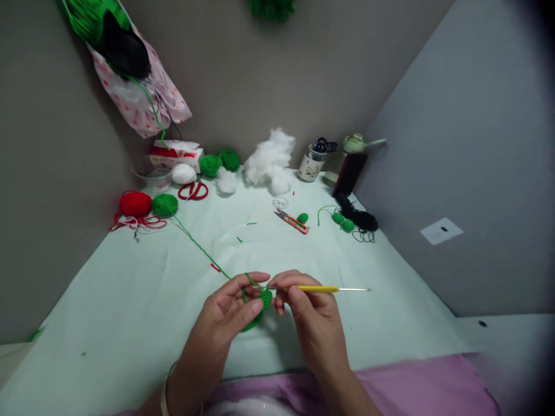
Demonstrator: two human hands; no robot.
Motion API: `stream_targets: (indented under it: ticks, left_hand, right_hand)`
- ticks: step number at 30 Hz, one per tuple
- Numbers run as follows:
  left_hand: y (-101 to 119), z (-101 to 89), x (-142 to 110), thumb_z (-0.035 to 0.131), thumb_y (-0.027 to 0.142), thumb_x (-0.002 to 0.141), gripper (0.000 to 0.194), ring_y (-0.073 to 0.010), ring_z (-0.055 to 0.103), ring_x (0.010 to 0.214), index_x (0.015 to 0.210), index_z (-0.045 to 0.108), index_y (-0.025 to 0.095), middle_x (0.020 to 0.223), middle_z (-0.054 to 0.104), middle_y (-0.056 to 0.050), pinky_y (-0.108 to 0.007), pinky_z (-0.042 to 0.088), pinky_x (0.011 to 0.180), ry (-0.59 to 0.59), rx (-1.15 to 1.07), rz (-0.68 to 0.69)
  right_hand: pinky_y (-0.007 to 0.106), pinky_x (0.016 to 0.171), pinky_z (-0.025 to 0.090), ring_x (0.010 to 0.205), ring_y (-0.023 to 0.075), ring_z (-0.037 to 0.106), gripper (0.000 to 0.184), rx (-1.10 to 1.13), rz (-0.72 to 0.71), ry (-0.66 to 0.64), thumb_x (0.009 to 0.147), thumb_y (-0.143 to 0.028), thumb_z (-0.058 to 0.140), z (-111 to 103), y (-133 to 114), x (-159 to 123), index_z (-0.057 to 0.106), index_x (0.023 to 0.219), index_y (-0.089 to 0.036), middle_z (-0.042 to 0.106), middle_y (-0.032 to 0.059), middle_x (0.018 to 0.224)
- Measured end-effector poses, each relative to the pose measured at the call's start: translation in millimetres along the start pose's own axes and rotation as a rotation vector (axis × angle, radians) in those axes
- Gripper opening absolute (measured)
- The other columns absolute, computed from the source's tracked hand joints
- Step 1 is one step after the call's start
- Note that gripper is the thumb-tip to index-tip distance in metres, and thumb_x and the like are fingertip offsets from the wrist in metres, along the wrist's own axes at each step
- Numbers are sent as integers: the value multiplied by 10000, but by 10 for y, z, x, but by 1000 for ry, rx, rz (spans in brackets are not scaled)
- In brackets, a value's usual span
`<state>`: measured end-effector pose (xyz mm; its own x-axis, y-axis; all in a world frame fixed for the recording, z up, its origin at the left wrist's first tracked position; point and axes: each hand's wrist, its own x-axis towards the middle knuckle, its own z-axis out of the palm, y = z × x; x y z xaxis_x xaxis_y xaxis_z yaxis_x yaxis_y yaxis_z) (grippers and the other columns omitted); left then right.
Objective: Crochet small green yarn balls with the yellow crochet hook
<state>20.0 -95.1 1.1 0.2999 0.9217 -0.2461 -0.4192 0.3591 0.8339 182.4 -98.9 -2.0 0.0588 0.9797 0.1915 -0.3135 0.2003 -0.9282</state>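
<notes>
Between the thumb and fingers of my left hand (229,309) is a small green crochet piece (266,298), partly hidden behind the thumb. A strand of green yarn (197,245) runs over the left fingers and back to a green yarn ball (165,204). My right hand (314,309) grips a crochet hook with a yellow handle (321,288); a thin metal end sticks out to the right. Its other tip meets the top of the green piece, where the fingers partly cover it.
Orange thread snips (292,222) lie ahead of my hands. Small green crocheted balls (343,222) and black yarn (358,214) lie right. Along the back stand white stuffing (271,164), a pen cup (311,164) and green yarn balls (211,166). Red yarn (135,203) and red-handled scissors (193,190) are left.
</notes>
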Motion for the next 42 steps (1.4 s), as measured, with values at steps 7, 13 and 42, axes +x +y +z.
stream_targets:
  ticks: [7, 13, 42]
  left_hand:
    - [-21, 51, -8, 777, 282, 914, 399, -175, 681, 918, 1308, 712, 261, 913, 714, -9, -302, 495, 900, -37, -37, 9]
    - [-36, 76, -46, 785, 258, 878, 444, -202, 657, 931, 1315, 713, 218, 967, 696, -42, -348, 490, 914, -34, -49, 1]
    - [0, 102, -22, 858, 280, 811, 367, -103, 552, 754, 1171, 808, 229, 862, 665, 1, -255, 463, 858, -28, -131, -103]
  right_hand:
    - [262, 597, 515, 661, 131, 641, 173, -105, 9, -24, 981, -359, 698, -52, 35, -40, 820, 973, -236, 758, 53, 920]
    - [274, 591, 517, 653, 140, 640, 196, -68, 50, 17, 969, -386, 706, -55, 61, -96, 803, 954, -217, 762, 59, 905]
    - [300, 646, 543, 760, 166, 656, 207, -253, -245, 42, 1039, -210, 583, -65, -10, -168, 782, 999, -251, 730, 41, 895]
